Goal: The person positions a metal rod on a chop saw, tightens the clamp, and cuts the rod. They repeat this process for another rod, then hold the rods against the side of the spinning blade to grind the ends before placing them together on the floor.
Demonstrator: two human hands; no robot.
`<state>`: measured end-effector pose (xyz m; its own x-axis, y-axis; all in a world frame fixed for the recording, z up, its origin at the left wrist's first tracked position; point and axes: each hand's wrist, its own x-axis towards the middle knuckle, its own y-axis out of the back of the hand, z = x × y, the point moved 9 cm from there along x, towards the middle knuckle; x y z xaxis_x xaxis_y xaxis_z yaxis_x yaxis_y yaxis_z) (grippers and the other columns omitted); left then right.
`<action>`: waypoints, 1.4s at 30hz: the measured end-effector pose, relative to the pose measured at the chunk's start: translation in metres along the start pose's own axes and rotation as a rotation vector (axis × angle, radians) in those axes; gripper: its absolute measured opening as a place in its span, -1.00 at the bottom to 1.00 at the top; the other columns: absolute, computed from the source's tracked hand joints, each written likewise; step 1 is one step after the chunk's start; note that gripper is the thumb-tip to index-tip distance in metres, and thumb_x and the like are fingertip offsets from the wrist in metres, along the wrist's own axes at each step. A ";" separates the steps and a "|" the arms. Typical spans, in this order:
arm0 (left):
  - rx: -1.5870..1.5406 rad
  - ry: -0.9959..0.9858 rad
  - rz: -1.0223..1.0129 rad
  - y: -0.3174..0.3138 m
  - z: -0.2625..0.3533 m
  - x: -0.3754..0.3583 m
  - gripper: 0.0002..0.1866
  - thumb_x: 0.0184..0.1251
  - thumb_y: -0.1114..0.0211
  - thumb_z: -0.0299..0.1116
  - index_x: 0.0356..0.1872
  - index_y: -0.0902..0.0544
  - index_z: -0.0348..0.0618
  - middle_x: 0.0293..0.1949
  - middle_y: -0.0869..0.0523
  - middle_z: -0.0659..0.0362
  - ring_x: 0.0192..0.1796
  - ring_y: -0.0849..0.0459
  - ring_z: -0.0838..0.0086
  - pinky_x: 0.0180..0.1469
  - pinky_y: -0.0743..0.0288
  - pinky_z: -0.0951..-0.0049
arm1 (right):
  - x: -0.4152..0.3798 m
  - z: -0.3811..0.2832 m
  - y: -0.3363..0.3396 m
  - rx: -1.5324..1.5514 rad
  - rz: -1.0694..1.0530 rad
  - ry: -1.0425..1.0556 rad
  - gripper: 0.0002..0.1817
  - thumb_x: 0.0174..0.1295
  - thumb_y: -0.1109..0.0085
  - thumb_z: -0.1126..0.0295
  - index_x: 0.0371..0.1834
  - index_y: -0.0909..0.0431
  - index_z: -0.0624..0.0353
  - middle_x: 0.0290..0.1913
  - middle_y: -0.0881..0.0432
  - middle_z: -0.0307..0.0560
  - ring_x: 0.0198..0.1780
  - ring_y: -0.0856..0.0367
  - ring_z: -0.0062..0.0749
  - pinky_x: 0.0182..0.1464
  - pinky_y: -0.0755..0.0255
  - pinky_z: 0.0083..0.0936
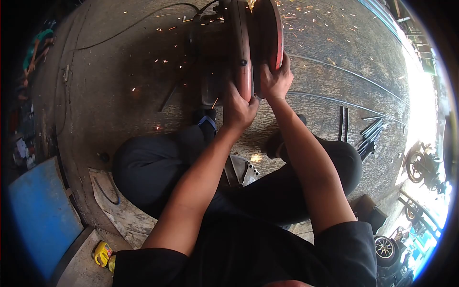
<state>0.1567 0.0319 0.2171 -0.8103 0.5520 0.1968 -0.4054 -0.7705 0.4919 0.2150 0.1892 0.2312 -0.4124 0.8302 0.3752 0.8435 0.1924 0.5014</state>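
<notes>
My left hand (239, 109) is closed at the near end of a red-brown rounded casing (244, 52), part of a dark power machine (208, 43) on the floor. My right hand (277, 80) grips the lower edge of a round, red-rimmed disc-shaped piece (277, 33), just right of the casing. Bright sparks (251, 5) spray from between the two at the top of the view. Some fingertips are hidden behind these parts, and whatever lies in the gap is too dark to make out.
A cable (138, 21) trails over the floor at upper left. Long thin rods (349, 69) and short dark bars (372, 134) lie at right. A blue panel (45, 210) and a yellow container (102, 253) are at lower left. Motorcycles (417, 165) stand at far right; a person (38, 50) is at far left.
</notes>
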 end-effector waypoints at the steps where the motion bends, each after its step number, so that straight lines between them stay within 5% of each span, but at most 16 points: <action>1: -0.013 -0.013 -0.001 0.000 0.002 0.001 -0.19 -0.07 -0.35 -0.49 0.26 -0.18 -0.55 0.02 -0.46 -0.38 0.09 -0.50 -0.24 0.18 -0.38 0.09 | 0.001 0.000 0.000 -0.005 -0.002 0.000 -0.38 0.05 -0.26 0.26 0.21 -0.35 0.22 -0.08 -0.62 0.23 -0.14 -0.62 0.20 -0.11 -0.50 -0.11; 15: -0.023 -0.073 0.044 0.005 0.009 0.002 -0.28 -0.08 -0.33 -0.50 0.17 -0.25 -0.53 -0.07 -0.50 -0.36 0.01 -0.53 -0.24 0.09 -0.43 0.08 | 0.001 0.002 0.003 0.049 0.040 -0.035 -0.44 0.04 -0.24 0.22 0.14 -0.44 0.17 -0.23 -0.65 0.26 -0.15 -0.64 0.20 -0.10 -0.49 -0.13; 17: -0.019 -0.060 0.038 0.005 0.009 0.002 -0.28 -0.08 -0.33 -0.49 0.17 -0.26 -0.53 -0.07 -0.50 -0.36 0.01 -0.53 -0.24 0.09 -0.43 0.08 | 0.000 0.004 -0.002 0.007 -0.049 -0.066 -0.37 0.05 -0.24 0.28 0.23 -0.34 0.22 -0.04 -0.61 0.24 -0.07 -0.61 0.20 -0.04 -0.48 -0.12; 42: 0.009 -0.029 0.013 0.002 0.004 -0.001 -0.26 -0.06 -0.38 -0.43 0.16 -0.25 -0.54 -0.10 -0.50 -0.36 -0.03 -0.52 -0.26 0.06 -0.43 0.07 | -0.001 0.003 -0.001 -0.009 -0.027 -0.044 -0.36 0.02 -0.24 0.28 0.23 -0.34 0.18 -0.05 -0.61 0.21 -0.11 -0.61 0.19 -0.07 -0.49 -0.11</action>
<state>0.1583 0.0308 0.2215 -0.8027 0.5512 0.2275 -0.3910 -0.7746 0.4971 0.2155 0.1896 0.2281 -0.4190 0.8470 0.3271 0.8293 0.2104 0.5176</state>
